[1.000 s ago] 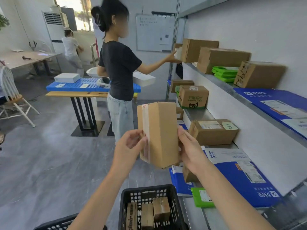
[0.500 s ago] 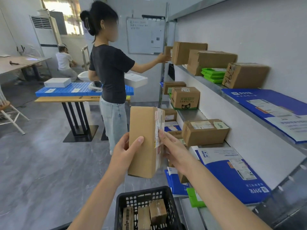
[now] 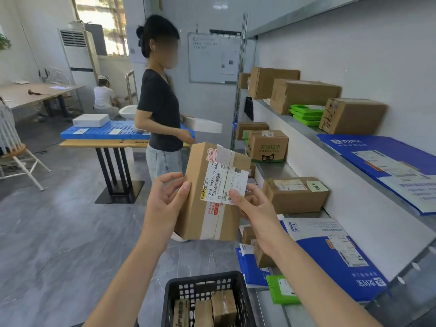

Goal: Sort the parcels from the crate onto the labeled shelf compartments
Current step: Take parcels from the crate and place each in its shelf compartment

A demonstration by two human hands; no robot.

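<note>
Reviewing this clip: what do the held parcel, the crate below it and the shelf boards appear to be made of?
The held parcel looks like matte brown corrugated cardboard, sealed with glossy tape and bearing a white paper label. The crate appears to be black moulded plastic, judging by its perforated grid walls. The shelf boards look like dull grey metal, likely galvanised steel, with a faint brushed sheen.

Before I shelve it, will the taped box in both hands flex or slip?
The taped box probably stays stiff: its edges look square. Light, I'd guess, since the left hand and right hand hold it by their fingers. The glossy tape might slip.
</note>
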